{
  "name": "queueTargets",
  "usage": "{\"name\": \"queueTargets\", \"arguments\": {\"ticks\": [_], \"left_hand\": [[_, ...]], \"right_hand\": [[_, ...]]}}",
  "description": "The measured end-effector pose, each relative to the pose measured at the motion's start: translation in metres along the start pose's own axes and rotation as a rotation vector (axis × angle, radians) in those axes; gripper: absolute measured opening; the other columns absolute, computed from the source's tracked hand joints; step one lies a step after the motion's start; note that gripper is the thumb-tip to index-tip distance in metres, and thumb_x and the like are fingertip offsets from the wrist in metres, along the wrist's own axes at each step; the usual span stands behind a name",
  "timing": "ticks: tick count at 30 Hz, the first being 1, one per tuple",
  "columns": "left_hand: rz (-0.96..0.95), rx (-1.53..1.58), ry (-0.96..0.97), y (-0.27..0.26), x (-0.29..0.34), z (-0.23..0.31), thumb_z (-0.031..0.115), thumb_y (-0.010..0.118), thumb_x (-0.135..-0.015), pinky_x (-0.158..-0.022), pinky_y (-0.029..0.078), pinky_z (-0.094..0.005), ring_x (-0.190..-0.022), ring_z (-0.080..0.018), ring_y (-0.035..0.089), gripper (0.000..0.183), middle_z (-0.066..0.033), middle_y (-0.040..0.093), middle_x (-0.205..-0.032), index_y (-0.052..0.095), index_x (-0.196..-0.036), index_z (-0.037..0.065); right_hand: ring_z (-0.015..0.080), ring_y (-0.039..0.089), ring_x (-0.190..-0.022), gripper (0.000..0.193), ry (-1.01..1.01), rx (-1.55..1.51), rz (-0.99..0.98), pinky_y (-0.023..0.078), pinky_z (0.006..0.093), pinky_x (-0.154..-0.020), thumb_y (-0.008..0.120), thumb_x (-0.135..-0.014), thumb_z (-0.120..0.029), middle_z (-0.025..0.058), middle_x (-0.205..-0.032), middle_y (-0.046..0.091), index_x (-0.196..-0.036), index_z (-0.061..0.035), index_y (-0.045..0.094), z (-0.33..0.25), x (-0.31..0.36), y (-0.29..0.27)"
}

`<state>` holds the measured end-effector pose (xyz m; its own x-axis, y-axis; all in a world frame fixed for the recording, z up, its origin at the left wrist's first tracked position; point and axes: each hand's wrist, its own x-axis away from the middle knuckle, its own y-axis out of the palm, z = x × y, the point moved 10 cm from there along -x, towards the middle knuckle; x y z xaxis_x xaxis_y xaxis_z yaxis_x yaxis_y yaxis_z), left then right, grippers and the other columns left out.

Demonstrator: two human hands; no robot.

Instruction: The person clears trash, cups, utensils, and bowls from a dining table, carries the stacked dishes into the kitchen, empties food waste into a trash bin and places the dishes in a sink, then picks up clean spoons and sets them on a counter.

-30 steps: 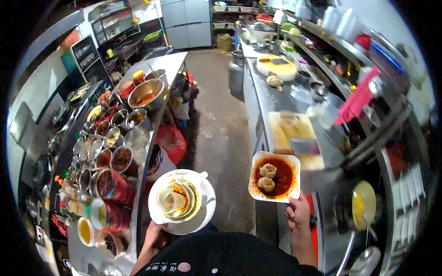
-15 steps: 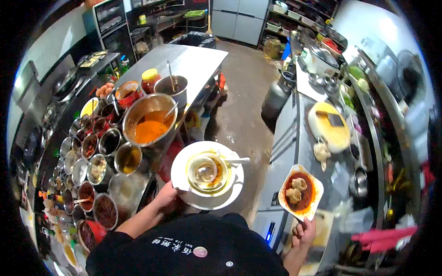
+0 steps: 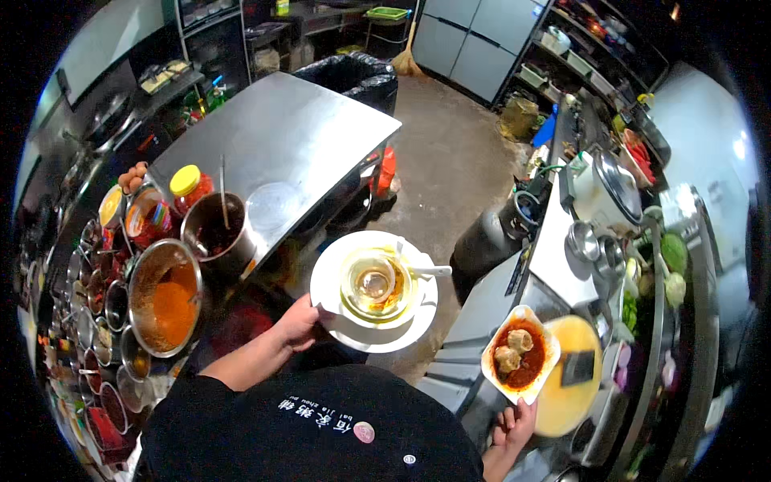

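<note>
My left hand (image 3: 297,323) is closed on the rim of a white plate (image 3: 347,333), with the thumb on top. Nested on the plate are small bowls (image 3: 374,283) with oily yellow and reddish residue, and a white spoon (image 3: 434,271) sticks out to the right. With my right hand (image 3: 514,426) I pinch the near corner of a squarish white dish (image 3: 552,344). Two dumplings (image 3: 520,341) sit in red, oily sauce in that dish. I hold both in the air, the plate over the aisle and the dish beside the right counter's round chopping board (image 3: 572,406).
At left stand a steel table (image 3: 273,128), a pot of orange sauce (image 3: 173,309), a dark-filled pot (image 3: 241,245) and several ingredient containers. A black-lined bin (image 3: 373,84) is at the table's far end. A gas cylinder (image 3: 486,245) stands by the right counter; a cleaver (image 3: 578,368) lies on the board.
I have moved forward along the aisle: the pots at left slid back and the far table and bin look nearer. The chopping board now lies by the dish. Both hands keep their holds.
</note>
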<state>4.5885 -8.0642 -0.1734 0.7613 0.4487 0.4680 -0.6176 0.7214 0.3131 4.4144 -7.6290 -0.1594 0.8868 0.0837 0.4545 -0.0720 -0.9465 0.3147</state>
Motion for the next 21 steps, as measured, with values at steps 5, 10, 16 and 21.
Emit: {"name": "queueTargets", "arguments": {"ticks": [5,10,16,21], "left_hand": [[0.03,0.206,0.054,0.042,-0.12,0.029,0.008,0.061,-0.078,-0.076,0.05,-0.03,-0.088,-0.0183,0.059,0.041,-0.0103,0.057,-0.106,0.048,-0.116,0.001],[-0.052,0.403,0.085,0.081,-0.254,0.052,0.004,0.056,-0.081,-0.082,0.049,-0.034,-0.1,-0.0211,0.056,0.038,-0.0103,0.056,-0.109,0.047,-0.118,0.001],[-0.07,0.299,0.085,0.113,-0.405,0.11,0.003,0.049,-0.079,-0.067,0.055,-0.0441,-0.088,-0.0244,0.062,0.042,-0.0115,0.056,-0.106,0.043,-0.121,0.004],[0.05,0.387,0.184,0.124,-0.506,0.164,0.003,0.049,-0.08,-0.068,0.055,-0.0434,-0.088,-0.0243,0.062,0.04,-0.0122,0.056,-0.107,0.044,-0.12,0.004]], "right_hand": [[0.0035,0.028,-0.035,0.042,-0.025,-0.002,-0.058,0.022,0.018,-0.034,0.047,-0.083,-0.01,0.0009,-0.093,0.057,-0.124,-0.0154,0.04,-0.044,-0.141,0.059],[0.0037,0.029,-0.035,0.029,-0.02,0.026,-0.091,0.023,0.0175,-0.034,0.049,-0.083,-0.013,0.0004,-0.088,0.057,-0.112,-0.0137,0.046,-0.076,-0.267,0.123],[0.0066,0.029,-0.032,0.023,0.057,0.121,0.046,0.022,0.0197,-0.027,0.048,-0.084,-0.017,0.0026,-0.068,0.045,-0.106,-0.0111,0.044,-0.111,-0.412,0.179],[0.0082,0.033,-0.035,0.01,0.046,0.306,-0.086,0.024,0.0217,-0.028,0.05,-0.085,-0.018,-0.0022,-0.05,0.038,-0.09,-0.0108,0.052,-0.138,-0.536,0.264]]}}
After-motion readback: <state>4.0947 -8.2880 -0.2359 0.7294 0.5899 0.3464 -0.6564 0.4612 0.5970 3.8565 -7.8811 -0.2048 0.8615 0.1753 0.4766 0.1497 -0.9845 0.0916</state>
